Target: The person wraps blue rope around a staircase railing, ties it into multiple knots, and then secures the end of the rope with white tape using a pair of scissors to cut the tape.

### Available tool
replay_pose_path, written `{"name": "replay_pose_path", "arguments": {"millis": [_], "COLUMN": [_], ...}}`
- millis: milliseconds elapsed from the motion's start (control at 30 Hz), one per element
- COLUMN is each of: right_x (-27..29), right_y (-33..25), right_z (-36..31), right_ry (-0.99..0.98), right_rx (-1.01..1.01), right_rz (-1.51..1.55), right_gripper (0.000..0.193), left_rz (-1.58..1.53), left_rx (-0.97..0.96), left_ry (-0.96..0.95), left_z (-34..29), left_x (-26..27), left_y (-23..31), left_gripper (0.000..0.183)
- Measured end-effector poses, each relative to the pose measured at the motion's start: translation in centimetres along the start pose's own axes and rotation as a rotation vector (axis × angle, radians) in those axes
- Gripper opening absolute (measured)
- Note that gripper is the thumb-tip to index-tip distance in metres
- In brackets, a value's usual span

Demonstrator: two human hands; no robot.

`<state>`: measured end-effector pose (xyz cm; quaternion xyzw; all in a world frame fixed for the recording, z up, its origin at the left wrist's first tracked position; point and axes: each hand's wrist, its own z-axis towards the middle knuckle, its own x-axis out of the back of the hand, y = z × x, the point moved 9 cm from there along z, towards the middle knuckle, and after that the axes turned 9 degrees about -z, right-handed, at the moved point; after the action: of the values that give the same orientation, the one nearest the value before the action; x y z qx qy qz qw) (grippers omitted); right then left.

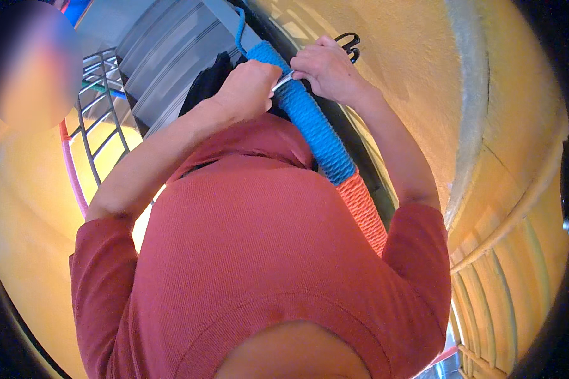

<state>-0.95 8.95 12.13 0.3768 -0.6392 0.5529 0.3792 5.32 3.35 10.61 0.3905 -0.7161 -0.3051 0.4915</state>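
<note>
A bar wound with cord, blue [319,136] on its upper stretch and orange [362,208] lower down, runs slantwise past my right side. Over the blue part, a thin whitish, shiny strip [283,81] spans the gap between my hands; whether it is metal or cord I cannot make out. My left hand [250,87] is closed on one end of it, against the bar's left side. With bent fingers pinched together, my right hand [327,71] grips the other end. Both hands hide part of the strip. A loose blue cord end [239,30] rises from the bar's top.
Just past my right hand is a pair of black handle loops [349,47], seemingly scissors. Grey ribbed steps or panels [171,54] lie ahead on the left, near a dark metal rack [101,107]. A yellow wall [411,76] curves along the right.
</note>
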Motion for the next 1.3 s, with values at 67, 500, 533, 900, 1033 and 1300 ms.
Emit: {"name": "replay_pose_path", "arguments": {"millis": [67,500,533,900,1033,1300], "right_x": [0.2,0.4,0.2,0.9,0.7,-2.1], "right_y": [0.0,-0.8,-0.6,-0.4,-0.2,2.3], "right_z": [0.3,1.1,1.2,-0.1,-0.4,-2.4], "right_ry": [-0.012,-0.165,-0.155,0.096,0.144,0.170], "right_rx": [-0.006,0.035,0.043,0.198,0.169,-0.147], "right_rz": [0.046,-0.087,-0.096,-0.109,-0.094,0.226], "right_gripper": [0.013,0.013,0.013,0.013,0.008,0.006], "left_rz": [-0.031,-0.145,-0.128,0.065,0.091,0.238], "left_rx": [0.016,0.169,0.176,0.068,0.085,0.075], "left_ry": [0.000,0.064,0.075,0.062,0.076,-0.017], "left_z": [0.0,-1.8,-1.9,-2.5,-2.2,-0.5], "left_x": [0.4,-0.3,-0.2,-1.7,-1.7,-0.9], "left_y": [-0.2,-2.0,-2.1,0.1,-0.1,0.5], "left_gripper": [0.011,0.003,0.003,0.010,0.014,0.013]}}
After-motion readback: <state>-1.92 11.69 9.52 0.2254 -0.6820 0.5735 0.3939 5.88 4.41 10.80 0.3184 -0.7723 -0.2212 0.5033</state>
